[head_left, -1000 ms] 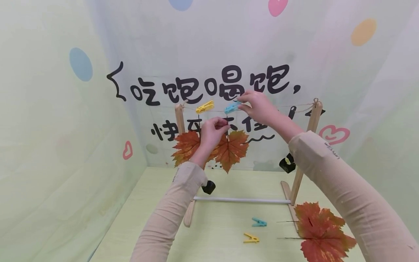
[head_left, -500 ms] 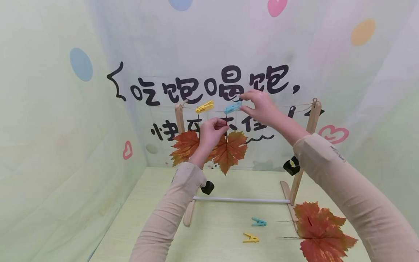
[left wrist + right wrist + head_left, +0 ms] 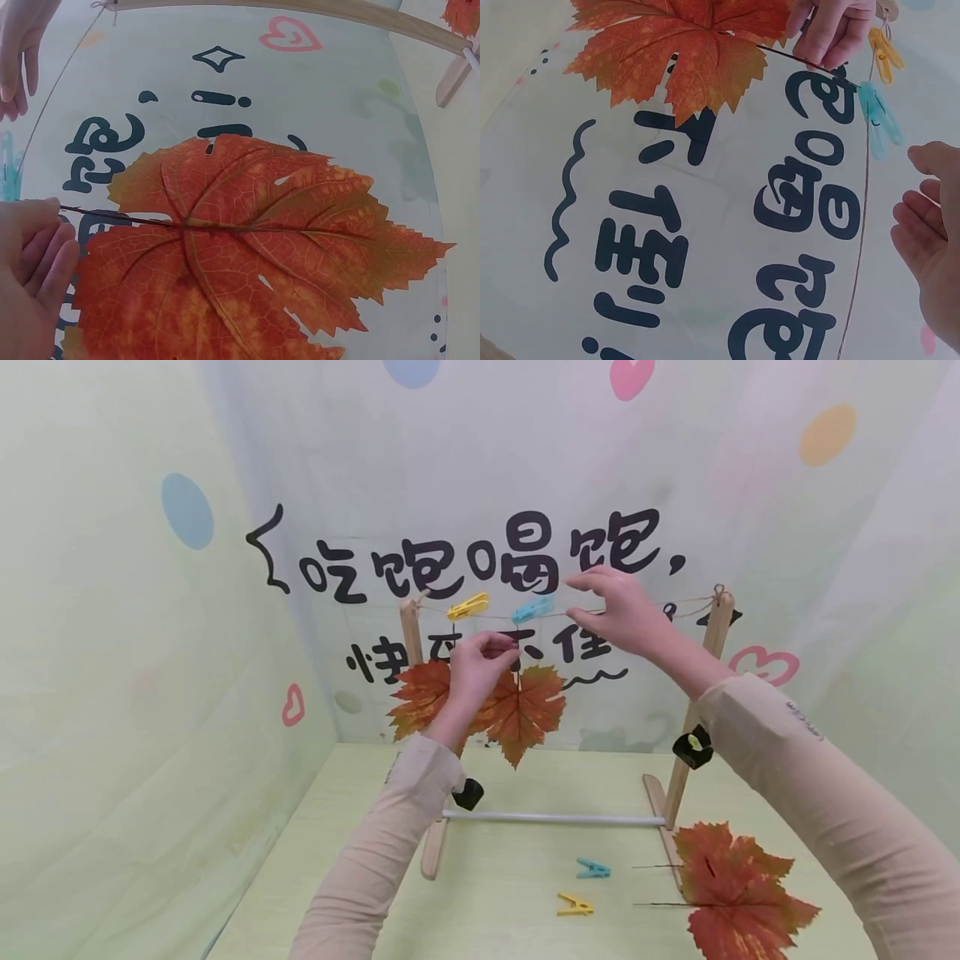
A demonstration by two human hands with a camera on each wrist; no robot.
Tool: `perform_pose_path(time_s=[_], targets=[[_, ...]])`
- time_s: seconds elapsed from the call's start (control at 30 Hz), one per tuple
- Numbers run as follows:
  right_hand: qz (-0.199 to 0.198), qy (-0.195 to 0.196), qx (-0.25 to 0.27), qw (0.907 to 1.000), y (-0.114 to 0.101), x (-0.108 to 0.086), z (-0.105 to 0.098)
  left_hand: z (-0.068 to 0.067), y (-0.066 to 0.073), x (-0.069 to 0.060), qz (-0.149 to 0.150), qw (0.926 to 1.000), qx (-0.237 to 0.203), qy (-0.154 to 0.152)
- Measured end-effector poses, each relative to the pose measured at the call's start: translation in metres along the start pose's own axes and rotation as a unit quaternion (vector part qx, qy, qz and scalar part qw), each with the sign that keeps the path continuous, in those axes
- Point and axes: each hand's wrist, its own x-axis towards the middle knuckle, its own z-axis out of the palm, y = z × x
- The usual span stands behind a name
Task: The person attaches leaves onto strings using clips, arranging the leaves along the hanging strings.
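Two overlapping red-orange leaves (image 3: pixel 742 893) lie at the right of a pale yellow-green table (image 3: pixel 487 914), thin dark stems pointing left toward a loose yellow clip (image 3: pixel 575 905) and, just beyond it, a loose teal clip (image 3: pixel 593 868). Farther back, a white rod (image 3: pixel 555 817) runs low between the feet of a wooden stand (image 3: pixel 678 783), its two posts rising from the tabletop.

Above the rod, a person in beige sleeves works with both arms raised. The left hand (image 3: pixel 480 668) pinches the dark stem (image 3: pixel 112 216) of a maple-like leaf (image 3: pixel 521 714), which hangs in midair, tip down, beneath a light-blue clip (image 3: pixel 533 609). The right hand (image 3: pixel 622 610), thumb and fingers parted and free, is just beside that clip without touching it.

The leaf is deep red shading to orange, tinged olive along its jagged edges, with dark main veins and a web of fine pale ones. A second hanging leaf (image 3: pixel 420 693), partly hidden by the left arm, is beside it below a bright yellow clip (image 3: pixel 468 606). Both clips sit on a thin brown cord (image 3: pixel 865 195) strung between the posts.

Behind, a pale fabric backdrop (image 3: pixel 450 443) carries bold black Chinese characters, coloured ovals and pink hearts.
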Motion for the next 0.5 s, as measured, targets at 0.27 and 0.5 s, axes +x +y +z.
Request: perform_pose_path(time_s=[0.27,0.5], targets=[[-0.028,0.001,0.001,0.9996,0.009,-0.016,-0.006,-0.006,-0.003,-0.006,0.016,0.9998,-0.008,-0.005],[-0.038,-0.002,-0.011,0.9992,0.012,-0.034,-0.010,-0.010,0.001,-0.016,0.032,0.9992,-0.007,-0.021]])
